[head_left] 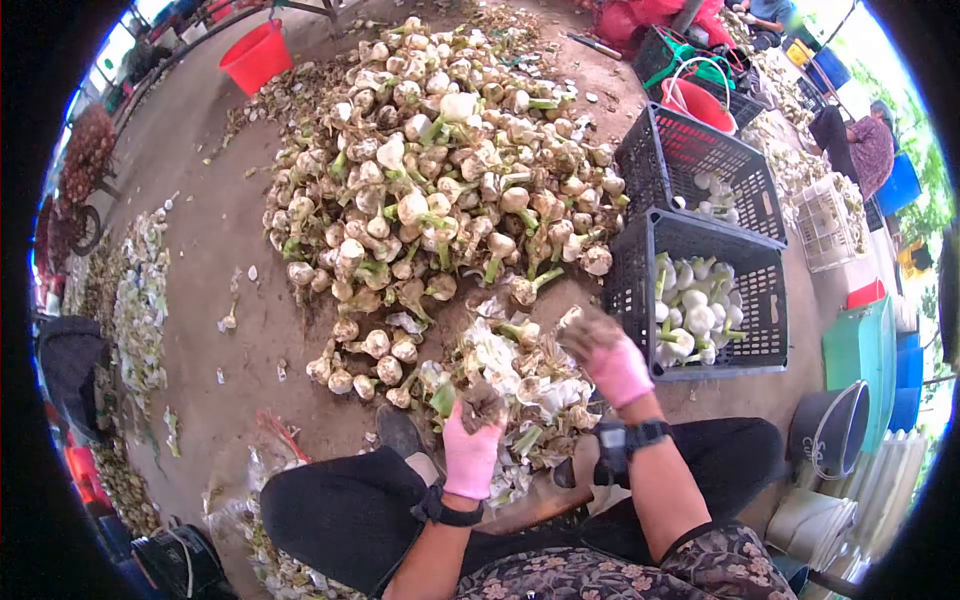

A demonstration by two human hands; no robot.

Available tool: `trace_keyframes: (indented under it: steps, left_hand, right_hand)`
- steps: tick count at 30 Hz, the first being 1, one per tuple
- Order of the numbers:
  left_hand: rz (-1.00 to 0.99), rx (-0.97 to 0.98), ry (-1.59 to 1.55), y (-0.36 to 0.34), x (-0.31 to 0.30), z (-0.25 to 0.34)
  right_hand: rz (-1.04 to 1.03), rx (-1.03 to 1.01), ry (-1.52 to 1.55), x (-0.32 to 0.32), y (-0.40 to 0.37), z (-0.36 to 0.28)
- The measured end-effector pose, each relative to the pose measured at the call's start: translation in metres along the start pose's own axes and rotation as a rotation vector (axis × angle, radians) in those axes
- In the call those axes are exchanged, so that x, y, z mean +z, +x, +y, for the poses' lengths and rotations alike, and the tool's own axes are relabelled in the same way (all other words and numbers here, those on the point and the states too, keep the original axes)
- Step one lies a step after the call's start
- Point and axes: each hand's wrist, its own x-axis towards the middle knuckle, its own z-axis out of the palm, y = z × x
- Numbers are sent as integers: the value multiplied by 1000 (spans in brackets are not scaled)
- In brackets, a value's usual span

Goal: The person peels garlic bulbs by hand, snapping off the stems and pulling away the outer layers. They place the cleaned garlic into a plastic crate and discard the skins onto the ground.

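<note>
My left hand (473,448), in a pink glove with soiled fingers, is closed over the peel heap between my legs. A green garlic stem (443,398) sticks out beside its thumb; the bulb itself is mostly hidden by the fingers. My right hand (610,362), gloved alike, hovers right of the heap with motion-smeared fingers, a pale bit at their tips. White garlic peels (490,355) lie beneath both hands. Beyond them rises a large pile of untrimmed garlic bulbs (410,200). Cleaned white garlic (697,310) fills part of the near black crate (625,285).
Behind the near crate stands another black crate (735,165) with some white bulbs. Red buckets (255,58) stand at the back left and beside the crates. A grey bucket (828,430) and a green tub (862,365) are at right. Another person (868,150) sits at far right.
</note>
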Motion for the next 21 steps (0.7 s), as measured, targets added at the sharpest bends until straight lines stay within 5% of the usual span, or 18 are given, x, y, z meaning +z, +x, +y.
trace_keyframes:
  steps: [4, 9, 11, 12, 15, 17, 18, 19, 21]
  left_hand:
    - [-83, -79, 188, 0, 0, 15]
    - [-59, -104, 170, 9, -1, 15]
    - [-73, -60, 223, 11, -2, 9]
    - [-57, -12, 279, 14, -5, 0]
    - [-3, 53, 332, 15, -8, -9]
    - [22, 209, 693, 10, -8, -8]
    - [51, 313, 789, 6, -7, -14]
    - [58, 326, 790, 3, -8, -8]
    - [6, 283, 673, 0, -6, 5]
  right_hand:
    - [163, -48, -1839, 3, 78, 64]
    - [147, 77, -1934, -20, 96, 111]
    - [60, 252, -1753, -15, 84, 103]
    - [48, 410, -1454, 4, 68, 86]
    - [-39, 421, -224, -9, 26, 98]
    - [17, 566, 63, 26, -12, 79]
    - [-42, 468, -371, 49, -34, 66]
    - [-54, 460, -372, 53, -41, 70]
    - [-71, 503, 78, 63, -56, 74]
